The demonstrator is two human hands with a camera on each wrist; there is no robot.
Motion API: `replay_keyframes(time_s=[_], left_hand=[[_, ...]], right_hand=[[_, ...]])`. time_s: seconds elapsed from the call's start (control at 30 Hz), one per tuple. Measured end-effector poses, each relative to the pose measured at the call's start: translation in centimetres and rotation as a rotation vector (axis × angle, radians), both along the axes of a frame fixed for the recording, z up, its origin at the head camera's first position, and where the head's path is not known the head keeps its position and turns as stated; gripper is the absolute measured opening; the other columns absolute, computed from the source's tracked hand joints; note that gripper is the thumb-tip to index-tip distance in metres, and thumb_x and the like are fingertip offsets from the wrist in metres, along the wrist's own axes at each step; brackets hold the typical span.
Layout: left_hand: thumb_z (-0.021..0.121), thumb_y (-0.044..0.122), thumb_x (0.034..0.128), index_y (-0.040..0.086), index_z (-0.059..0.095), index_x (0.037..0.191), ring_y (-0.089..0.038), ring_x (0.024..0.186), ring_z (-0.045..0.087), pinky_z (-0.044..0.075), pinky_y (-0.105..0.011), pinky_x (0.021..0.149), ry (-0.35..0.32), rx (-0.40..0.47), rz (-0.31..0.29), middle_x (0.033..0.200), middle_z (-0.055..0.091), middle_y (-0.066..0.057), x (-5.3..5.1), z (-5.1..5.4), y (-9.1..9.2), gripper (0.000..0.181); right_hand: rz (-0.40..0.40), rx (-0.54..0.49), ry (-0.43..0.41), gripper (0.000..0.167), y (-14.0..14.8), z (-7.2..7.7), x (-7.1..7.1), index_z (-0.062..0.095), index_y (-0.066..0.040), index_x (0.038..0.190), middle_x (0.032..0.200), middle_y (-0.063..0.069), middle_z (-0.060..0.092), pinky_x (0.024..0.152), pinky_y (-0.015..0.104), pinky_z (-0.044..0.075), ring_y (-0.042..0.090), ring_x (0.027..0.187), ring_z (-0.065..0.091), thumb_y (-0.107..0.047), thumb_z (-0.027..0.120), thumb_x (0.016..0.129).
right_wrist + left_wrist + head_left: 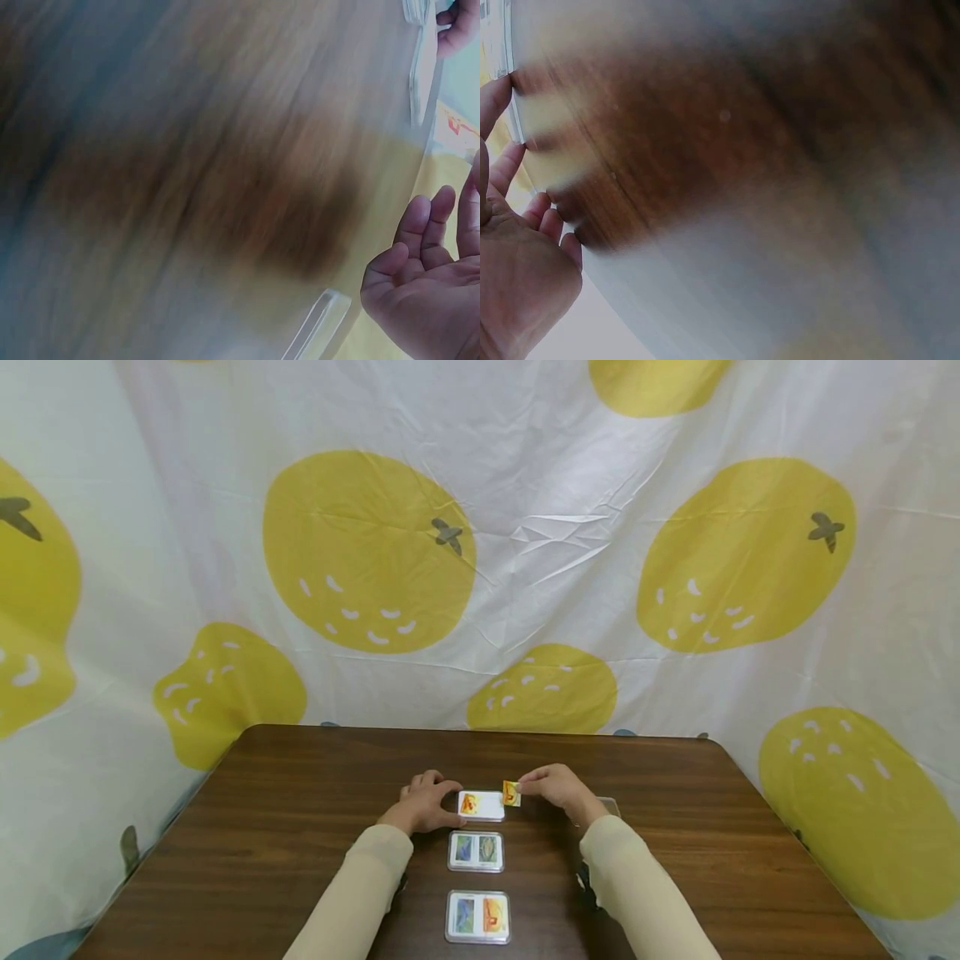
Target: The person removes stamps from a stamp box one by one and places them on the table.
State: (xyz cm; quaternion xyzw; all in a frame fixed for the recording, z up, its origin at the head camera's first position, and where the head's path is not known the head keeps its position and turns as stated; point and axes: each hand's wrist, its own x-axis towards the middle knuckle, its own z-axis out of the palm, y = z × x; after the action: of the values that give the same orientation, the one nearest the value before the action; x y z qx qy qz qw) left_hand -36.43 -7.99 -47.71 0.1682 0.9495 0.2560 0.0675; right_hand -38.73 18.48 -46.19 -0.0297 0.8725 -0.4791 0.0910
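Head view: white case [491, 807] lying flat on your tabletop [300, 818], long axis running left to right; an orange picture [470, 803] fills its left part, while its right part is blank white; your left hand [423, 803] is at the left end, thumb by the near corner and forefinger by the far one, holding the case between them; your right hand [558, 789] is just past the right end, its grip clamped by thumb and fingertips on a small orange card [509, 793]; the card lies to the left of that grip, longer side running near to far, across the case's length, and its left edge appears to meet or overlap the case's right end; the blank part is thus directly left of the card, and your right hand is the nearer to it; that short leftward offset, with the card slightly tilted, is probably the relation to mind; closer to you, a middle case [476, 852] and a front case [477, 917] lie roughly in line.

Left wrist view: your fingertips touch a clear rim, likely the white case's; you cannot make out the card.

Right wrist view: your right palm is at lower right; an orange-marked patch, likely the card, is cut by the frame edge, so the pinch itself is hidden; your left fingers show at upper right.
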Motion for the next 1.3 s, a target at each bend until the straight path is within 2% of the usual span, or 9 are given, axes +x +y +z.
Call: replay_keyframes(time_s=[0.27, 0.5, 0.67, 0.9, 1.03, 1.17, 1.3], left_hand=[[0.078, 0.037, 0.0861, 0.016, 0.057, 0.137, -0.038, 0.132, 0.034, 0.026, -0.056, 0.105, -0.005, 0.005, 0.004, 0.141, 0.041, -0.017, 0.1, 0.1, 0.0, 0.059], [0.078, 0.037, 0.0856, 0.016, 0.058, 0.137, -0.038, 0.131, 0.034, 0.027, -0.056, 0.105, -0.007, 0.005, 0.000, 0.140, 0.041, -0.017, 0.0, 0.0, 0.0, 0.059], [0.078, 0.037, 0.0859, 0.016, 0.057, 0.137, -0.038, 0.132, 0.033, 0.026, -0.056, 0.106, -0.012, 0.006, 0.000, 0.141, 0.040, -0.017, 0.1, 0.1, 0.0, 0.059], [0.078, 0.036, 0.0853, 0.016, 0.058, 0.136, -0.039, 0.131, 0.034, 0.026, -0.057, 0.105, -0.002, 0.007, -0.001, 0.140, 0.041, -0.017, 0.0, 0.0, 0.0, 0.059], [0.078, 0.036, 0.0854, 0.016, 0.058, 0.136, -0.039, 0.131, 0.034, 0.027, -0.056, 0.105, -0.001, 0.010, 0.001, 0.140, 0.041, -0.018, 0.0, 0.1, 0.0, 0.058], [0.078, 0.036, 0.0851, 0.016, 0.058, 0.136, -0.039, 0.131, 0.034, 0.027, -0.057, 0.104, 0.000, 0.007, 0.002, 0.140, 0.041, -0.018, 0.0, 0.1, 0.0, 0.058], [0.078, 0.036, 0.0855, 0.016, 0.058, 0.136, -0.039, 0.131, 0.034, 0.027, -0.057, 0.105, -0.007, 0.008, 0.002, 0.141, 0.041, -0.018, -0.1, 0.0, 0.0, 0.058]], right_hand=[[0.030, 0.050, 0.004, 0.017, 1.5, 0.3, 0.1, 0.075, -0.004, 0.097, 0.103, 0.004, 0.068, 0.097, 0.047, 0.040, 0.023, 0.103, 0.057, -0.018, 0.074, 0.088], [0.033, 0.069, -0.008, 0.018, 2.4, 0.6, 0.6, 0.075, -0.002, 0.095, 0.094, 0.003, 0.067, 0.088, 0.041, 0.042, 0.020, 0.092, 0.056, -0.019, 0.074, 0.088], [0.033, 0.091, -0.030, 0.018, 3.0, 0.7, 0.7, 0.074, -0.002, 0.096, 0.093, 0.004, 0.066, 0.088, 0.043, 0.042, 0.021, 0.089, 0.057, -0.018, 0.072, 0.089], [0.099, 0.108, 0.000, 0.018, 3.5, 0.6, 0.5, 0.075, -0.004, 0.091, 0.090, 0.005, 0.066, 0.080, 0.038, 0.045, 0.021, 0.084, 0.057, -0.022, 0.074, 0.088], [0.075, 0.149, 0.022, 0.015, 3.3, 0.5, 0.5, 0.075, -0.005, 0.090, 0.089, 0.003, 0.066, 0.077, 0.036, 0.045, 0.019, 0.084, 0.056, -0.020, 0.074, 0.087], [0.025, 0.223, 0.043, 0.013, 3.0, 0.4, 0.8, 0.075, -0.007, 0.089, 0.090, 0.001, 0.067, 0.081, 0.041, 0.044, 0.018, 0.085, 0.057, -0.019, 0.074, 0.088], [0.026, 0.292, 0.079, 0.012, 2.7, 0.6, 1.2, 0.075, -0.008, 0.089, 0.088, -0.001, 0.068, 0.078, 0.042, 0.044, 0.018, 0.081, 0.057, -0.020, 0.074, 0.088]])
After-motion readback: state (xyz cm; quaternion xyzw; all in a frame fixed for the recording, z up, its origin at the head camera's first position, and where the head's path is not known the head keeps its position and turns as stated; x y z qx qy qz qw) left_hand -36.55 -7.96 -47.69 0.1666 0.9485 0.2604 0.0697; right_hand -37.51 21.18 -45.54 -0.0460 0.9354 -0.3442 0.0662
